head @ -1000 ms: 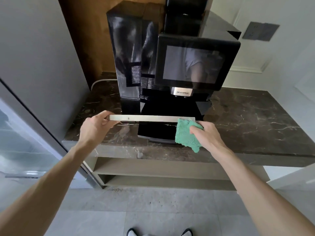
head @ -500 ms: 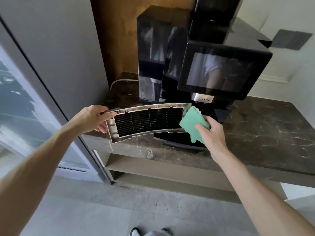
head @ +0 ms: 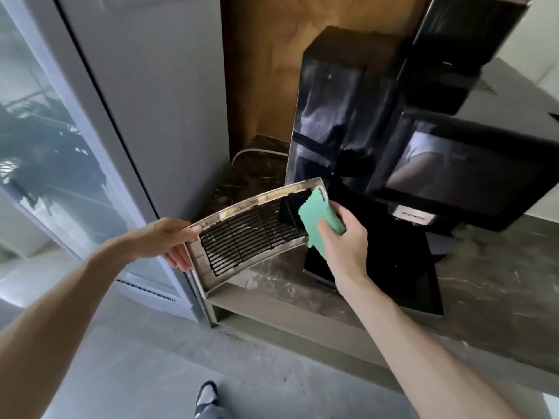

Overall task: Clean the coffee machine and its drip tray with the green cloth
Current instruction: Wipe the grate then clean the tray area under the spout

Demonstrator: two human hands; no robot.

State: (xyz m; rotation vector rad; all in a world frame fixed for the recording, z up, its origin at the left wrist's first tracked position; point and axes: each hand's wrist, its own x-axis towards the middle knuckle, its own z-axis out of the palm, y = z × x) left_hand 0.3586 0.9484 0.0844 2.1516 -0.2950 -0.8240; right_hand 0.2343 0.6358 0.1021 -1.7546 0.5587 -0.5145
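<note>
The metal drip tray grate [head: 248, 234], with a silver rim and black slats, is lifted in the air in front of the black coffee machine [head: 393, 146]. My left hand [head: 172, 240] grips the grate's left end, thumb on top. My right hand [head: 341, 246] holds the folded green cloth [head: 317, 222] and presses it against the grate's right end, which the cloth partly hides. The grate tilts with its underside facing me. The black drip tray base [head: 393, 282] sits under the machine's spout.
The machine stands on a dark marble counter [head: 484, 285] with an open shelf [head: 287, 316] below. A white cable [head: 257, 151] lies behind the machine. A grey wall panel [head: 145, 86] and a glass door [head: 45, 146] stand to the left. My shoe [head: 207, 394] shows on the grey floor.
The grate has been raised from level to tilted toward me and carried left. The cloth in my right hand has slid further onto its right end. The view has swung left.
</note>
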